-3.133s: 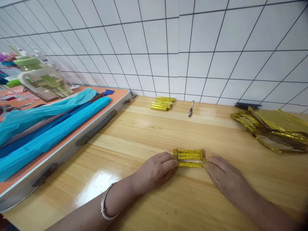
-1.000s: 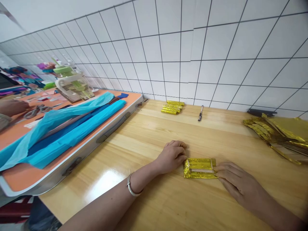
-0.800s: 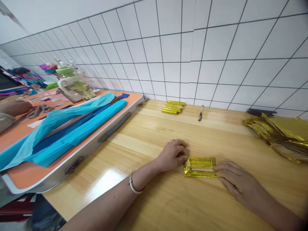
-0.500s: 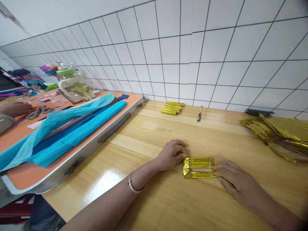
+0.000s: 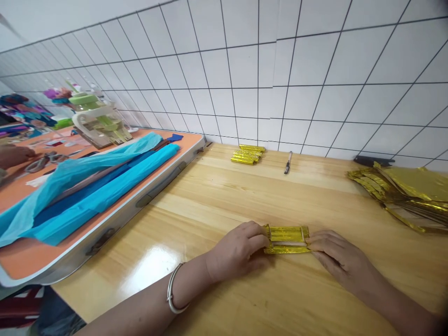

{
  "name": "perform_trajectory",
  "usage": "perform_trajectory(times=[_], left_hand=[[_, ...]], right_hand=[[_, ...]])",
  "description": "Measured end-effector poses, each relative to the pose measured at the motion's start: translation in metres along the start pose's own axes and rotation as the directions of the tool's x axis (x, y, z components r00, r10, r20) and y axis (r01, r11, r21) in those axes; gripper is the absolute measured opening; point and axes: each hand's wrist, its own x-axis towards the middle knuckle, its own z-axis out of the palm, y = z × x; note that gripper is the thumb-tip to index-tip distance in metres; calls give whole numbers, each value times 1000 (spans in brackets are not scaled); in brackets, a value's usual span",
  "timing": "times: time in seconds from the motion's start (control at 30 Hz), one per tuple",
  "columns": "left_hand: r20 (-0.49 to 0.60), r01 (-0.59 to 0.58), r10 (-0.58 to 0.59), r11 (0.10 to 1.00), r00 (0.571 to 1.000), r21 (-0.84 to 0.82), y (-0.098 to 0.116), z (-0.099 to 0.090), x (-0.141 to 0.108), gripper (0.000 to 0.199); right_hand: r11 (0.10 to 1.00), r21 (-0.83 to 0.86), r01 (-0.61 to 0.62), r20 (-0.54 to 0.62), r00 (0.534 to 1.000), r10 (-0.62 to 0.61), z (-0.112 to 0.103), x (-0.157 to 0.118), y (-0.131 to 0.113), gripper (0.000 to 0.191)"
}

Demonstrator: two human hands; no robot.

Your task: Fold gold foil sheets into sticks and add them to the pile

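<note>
gold foil piece (image 5: 286,234): flat on the desk (image 5: 210,200)
left hand (image 5: 238,249): clamped over its left end
right hand (image 5: 339,256): pinching the right edge
feel: light, slick, easily creased, i'd guess; grip folded ends

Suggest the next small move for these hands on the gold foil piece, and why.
Probably fold its lower edge up toward the middle: a pale strip shows between the gold foil piece's upper and lower bands, and the left hand and right hand are at opposite ends.
</note>
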Motion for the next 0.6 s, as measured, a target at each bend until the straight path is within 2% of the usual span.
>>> perform_trajectory(times=[0.13, 0.3, 0.47, 0.6], left_hand=[[-5, -38, 39, 986, 999, 161, 2, 5, 1, 17], [27, -120, 117, 956, 993, 266, 6, 5, 2, 20], [98, -184, 160, 929, 982, 321, 11, 1, 4, 19], [114, -156, 127, 943, 985, 293, 9, 1, 3, 20]], right_hand=[[1000, -9, -14, 3, 1000, 14, -1, 1, -2, 20], [1000, -16, 11, 7, 1000, -11, -2, 2, -1, 20], [1000, -8, 29, 11, 1000, -29, -3, 1, 0, 22], [1000, 15, 9, -14, 1000, -9, -3, 0, -2, 21]])
